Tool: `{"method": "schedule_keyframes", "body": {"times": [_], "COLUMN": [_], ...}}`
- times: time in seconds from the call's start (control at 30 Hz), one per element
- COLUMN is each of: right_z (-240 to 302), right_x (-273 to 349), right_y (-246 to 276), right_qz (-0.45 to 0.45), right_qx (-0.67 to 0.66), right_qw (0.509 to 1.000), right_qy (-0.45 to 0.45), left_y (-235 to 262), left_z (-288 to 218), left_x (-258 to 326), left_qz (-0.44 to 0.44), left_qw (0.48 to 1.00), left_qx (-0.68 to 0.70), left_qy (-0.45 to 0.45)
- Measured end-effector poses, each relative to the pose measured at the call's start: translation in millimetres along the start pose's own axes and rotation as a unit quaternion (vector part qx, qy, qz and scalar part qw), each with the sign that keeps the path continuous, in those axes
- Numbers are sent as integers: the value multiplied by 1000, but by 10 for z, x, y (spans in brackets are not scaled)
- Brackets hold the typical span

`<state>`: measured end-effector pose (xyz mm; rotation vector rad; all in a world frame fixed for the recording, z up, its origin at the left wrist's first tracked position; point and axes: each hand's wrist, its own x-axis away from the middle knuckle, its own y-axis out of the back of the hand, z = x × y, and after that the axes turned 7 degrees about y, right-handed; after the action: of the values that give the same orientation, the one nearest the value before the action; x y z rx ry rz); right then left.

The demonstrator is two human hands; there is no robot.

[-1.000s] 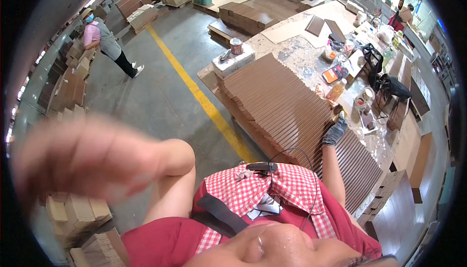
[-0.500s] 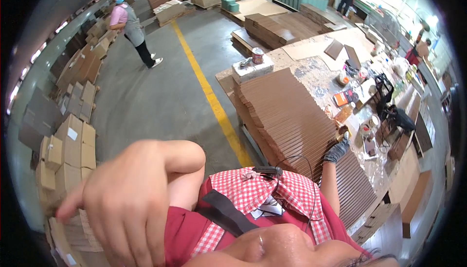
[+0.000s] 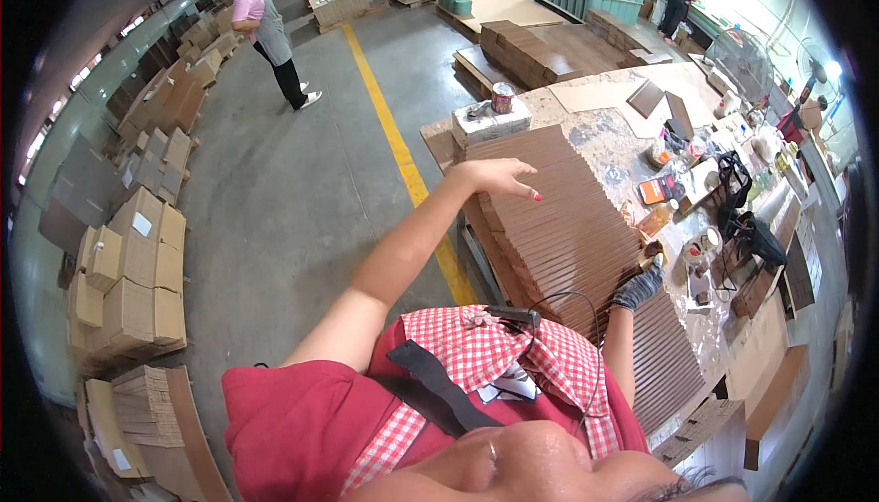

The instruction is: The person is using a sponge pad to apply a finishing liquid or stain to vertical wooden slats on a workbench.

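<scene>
A stack of brown ridged panels, or strips laid edge to edge (image 3: 568, 218), lies across the near side of the work table. My bare left hand (image 3: 494, 178) is over the stack's far left part, with fingers stretched out and nothing in them; whether it touches the surface I cannot tell. On the stack's right side, my right hand (image 3: 638, 287) wears a dark grey glove. Its fingers close round a small tan-and-dark object (image 3: 652, 251), whose kind is unclear. A bottle of amber liquid (image 3: 657, 219) and an open tin (image 3: 700, 246) stand near that hand.
A tin (image 3: 502, 97) sits on a white block at the table's far left corner. A phone-like orange-and-black device (image 3: 656, 190) and black straps (image 3: 732, 182) lie on the table (image 3: 600, 136). Cartons (image 3: 137, 273) line the left side. A person (image 3: 265, 31) stands beyond the yellow floor line.
My left hand has swung from close in front of the camera, at lower left, out over the brown stack. My right hand stays at the stack's right side with the small object.
</scene>
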<state>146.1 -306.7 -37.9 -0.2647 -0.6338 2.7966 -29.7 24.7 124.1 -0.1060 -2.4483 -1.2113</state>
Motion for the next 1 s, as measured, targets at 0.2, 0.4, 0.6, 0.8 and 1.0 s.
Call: {"method": "schedule_keyframes", "body": {"times": [0.2, 0.4, 0.6, 0.8, 1.0], "right_z": [-136, -117, -98, -143, -86], "right_x": [-89, -59, -90, -122, -79], "right_y": [81, 57, 62, 96, 43], "right_qz": [-2, -18, 11, 5, 6], "right_qx": [33, -50, -77, -68, -65], "right_qw": [999, 999, 997, 998, 998], "right_qy": [40, 4, 1, 18, -2], "left_y": [-971, -1340, -1339, -1317, -1307], "left_z": [428, 488, 469, 444, 466], "left_x": [-770, -842, -812, -805, -811], "left_qz": [-145, -237, -235, -225, -219], "left_qw": [981, 952, 950, 952, 955], "left_qx": [-99, -173, -185, -186, -179], "left_qy": [80, 81, 86, 89, 91]}}
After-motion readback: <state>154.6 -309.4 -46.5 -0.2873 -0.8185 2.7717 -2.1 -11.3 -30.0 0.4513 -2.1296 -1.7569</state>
